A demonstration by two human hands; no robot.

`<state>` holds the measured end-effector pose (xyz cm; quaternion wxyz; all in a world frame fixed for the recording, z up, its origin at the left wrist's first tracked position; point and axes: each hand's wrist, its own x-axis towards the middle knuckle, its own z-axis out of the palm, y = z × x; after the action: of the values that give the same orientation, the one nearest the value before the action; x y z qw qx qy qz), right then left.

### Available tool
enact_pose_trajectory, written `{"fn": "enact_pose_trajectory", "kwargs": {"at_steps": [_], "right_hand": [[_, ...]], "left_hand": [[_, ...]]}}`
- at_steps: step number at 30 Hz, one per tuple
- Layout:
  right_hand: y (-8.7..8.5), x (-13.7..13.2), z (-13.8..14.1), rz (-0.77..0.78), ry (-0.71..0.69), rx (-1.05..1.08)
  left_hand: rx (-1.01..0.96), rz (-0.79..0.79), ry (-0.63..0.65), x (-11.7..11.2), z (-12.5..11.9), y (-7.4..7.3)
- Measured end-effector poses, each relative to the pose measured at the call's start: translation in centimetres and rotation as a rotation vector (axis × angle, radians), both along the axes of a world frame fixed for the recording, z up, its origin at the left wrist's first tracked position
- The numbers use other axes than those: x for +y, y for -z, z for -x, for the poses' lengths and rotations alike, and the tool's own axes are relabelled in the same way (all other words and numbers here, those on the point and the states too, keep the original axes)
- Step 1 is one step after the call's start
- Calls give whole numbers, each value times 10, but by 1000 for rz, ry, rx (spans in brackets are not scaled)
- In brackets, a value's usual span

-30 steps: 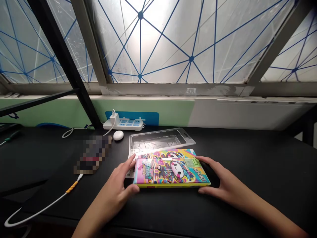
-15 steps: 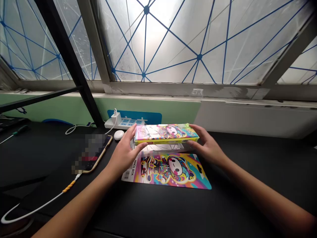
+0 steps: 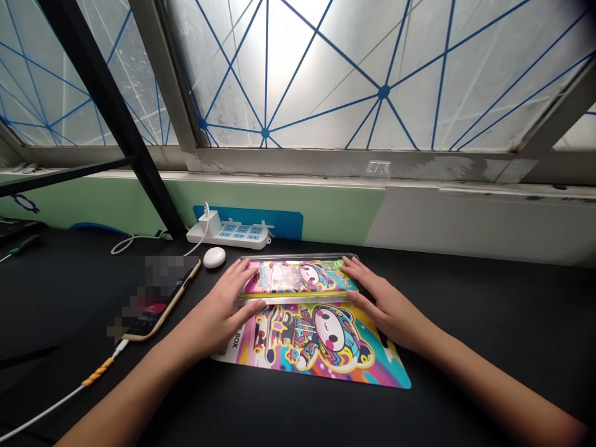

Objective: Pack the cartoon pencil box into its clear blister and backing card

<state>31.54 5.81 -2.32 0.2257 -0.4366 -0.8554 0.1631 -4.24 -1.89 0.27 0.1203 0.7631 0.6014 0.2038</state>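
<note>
A colourful cartoon-printed pencil box [image 3: 298, 277] lies in a clear plastic tray [image 3: 302, 256] on the dark table. My left hand [image 3: 226, 307] grips its left end, fingers over the top and thumb along the front edge. At the right end, my right hand [image 3: 379, 301] holds it in the same way, with the thumb at the front corner. Just in front, partly under the tray's near edge, a printed backing card [image 3: 321, 347] lies flat. It shows a cartoon figure, and my left hand covers part of its lettering.
On the left lies a phone [image 3: 162, 304] with a white charging cable [image 3: 56, 403] plugged in. A white rounded case [image 3: 214, 257] sits by a power strip [image 3: 233, 236] near the wall. A black slanted post [image 3: 112, 118] stands at the left.
Both hands have lowered the pencil box from above the clear tray down into it. The view has shifted slightly, so the card appears nearer.
</note>
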Motion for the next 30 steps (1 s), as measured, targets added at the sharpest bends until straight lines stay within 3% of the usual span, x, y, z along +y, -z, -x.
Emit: {"fn": "enact_pose_trajectory", "kwargs": {"at_steps": [3,6,8,10,13,17,19,24,30], "right_hand": [[4,-1,-1,-151,7,-92],[-1,-10,1,-390,-4,-110],[-8,-24,7,-533,-101,-86],[-14,-43,17,-571,-266,-70],[-19,-72,35,-355,-458,-141],[-23,-90,48,93,-469,-246],[-27,-89,44,217,-473,-245],[-38,-88,35,208,-448,-181],[-17,-80,40,-9,-105,-124]], "left_hand": [[96,-93,14,2,-7,8],[191,-245,57,3,-21,6],[226,-265,148,4,-34,1],[249,-219,236,7,-47,-5],[311,-80,260,17,-57,-12],[338,42,254,35,-51,-12],[319,19,230,41,-44,-9],[347,-52,135,43,-32,-2],[300,-47,168,40,-29,-5]]}}
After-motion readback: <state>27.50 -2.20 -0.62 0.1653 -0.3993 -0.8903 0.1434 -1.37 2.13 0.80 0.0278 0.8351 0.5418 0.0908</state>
